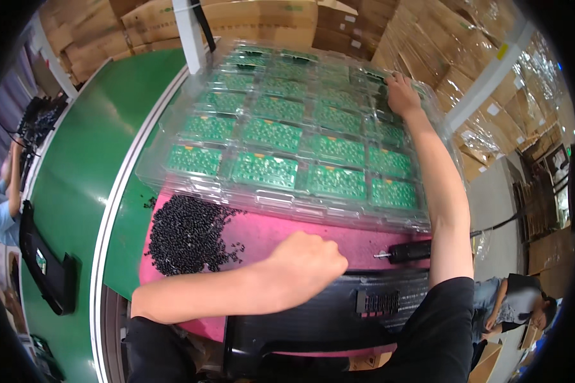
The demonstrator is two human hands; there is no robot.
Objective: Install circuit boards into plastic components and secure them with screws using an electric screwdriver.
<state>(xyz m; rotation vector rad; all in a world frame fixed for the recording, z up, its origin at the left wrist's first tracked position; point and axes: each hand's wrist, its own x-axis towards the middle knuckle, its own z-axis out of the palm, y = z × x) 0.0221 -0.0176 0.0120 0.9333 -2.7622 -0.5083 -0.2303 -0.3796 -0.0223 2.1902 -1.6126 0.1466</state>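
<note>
My left hand point(310, 263) is closed in a fist above the pink mat point(281, 226); whatever it may hold is hidden. At full stretch, my right hand point(403, 96) is over the far right part of a clear plastic tray point(236, 187). Its fingers are bent down at a pocket there, and their tips are hidden. Green circuit boards point(265, 170) lie in rows in the tray's pockets. A heap of small black screw-like parts point(188, 233) spreads on the mat's left side. Below my left hand lies a large black plastic panel point(326, 319).
A black electric screwdriver point(409, 251) lies beside my right forearm. To the left runs a green conveyor point(124, 115), with a black housing point(45, 268) on it. One person point(6, 210) works beyond it; another point(508, 306) is at right. Cardboard boxes point(262, 22) stand behind.
</note>
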